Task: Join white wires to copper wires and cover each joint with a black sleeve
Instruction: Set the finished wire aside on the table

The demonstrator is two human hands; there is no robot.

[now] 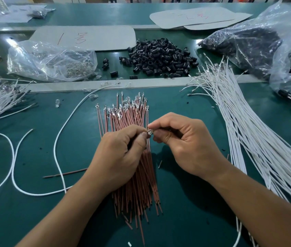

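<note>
Left hand (121,154) and right hand (185,145) meet fingertip to fingertip just above the table (34,113). Each has its fingers curled in and its thumb and forefinger pinching one side of a small shiny joint (149,132). The two sides are likely being pressed together. The fingers hide which wire each hand feeds in.

The hands work directly over a fanned bundle of copper wires (134,118), metal tips pointing away, probably so the next one is within easy reach. A larger sheaf of white wires (248,131) lies to the right, near the right hand. A heap of black sleeves (160,57) waits beyond the copper wires, well apart from the hands. No sleeve is visible on the joint, so covering seems not yet done. One loose white wire (57,139) curls at left and passes under the left forearm.
</note>
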